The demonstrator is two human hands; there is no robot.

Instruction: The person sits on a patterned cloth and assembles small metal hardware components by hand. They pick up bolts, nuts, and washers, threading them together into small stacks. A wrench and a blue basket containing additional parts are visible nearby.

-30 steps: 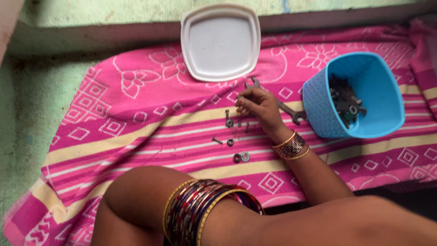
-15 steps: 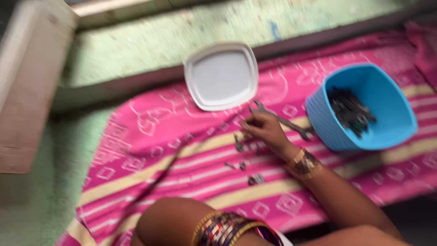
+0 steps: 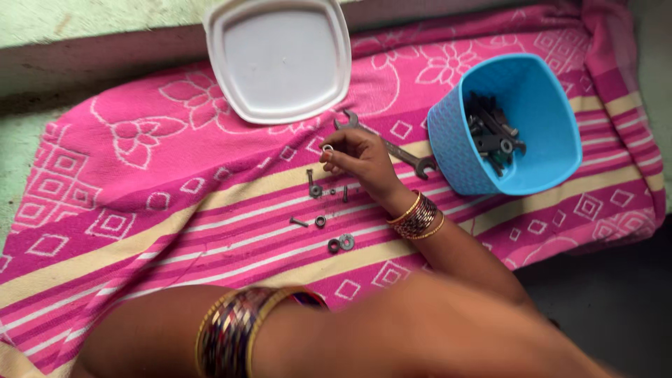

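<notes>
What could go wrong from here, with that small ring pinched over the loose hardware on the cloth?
The right hand pinches a small metal washer only at the fingertips, so it may slip and get lost against the patterned pink cloth. The loose bolts and nuts lie just beside the wrist, and a sweep could scatter them. The grey open-ended spanner lies partly under the hand and could snag.

Right hand (image 3: 360, 162) extended forward, fingers curled inward, fingertips (image 3: 329, 150) pinched in a small grip; bangled wrist just behind. Left forearm crosses the foreground, hand out of view.
</notes>
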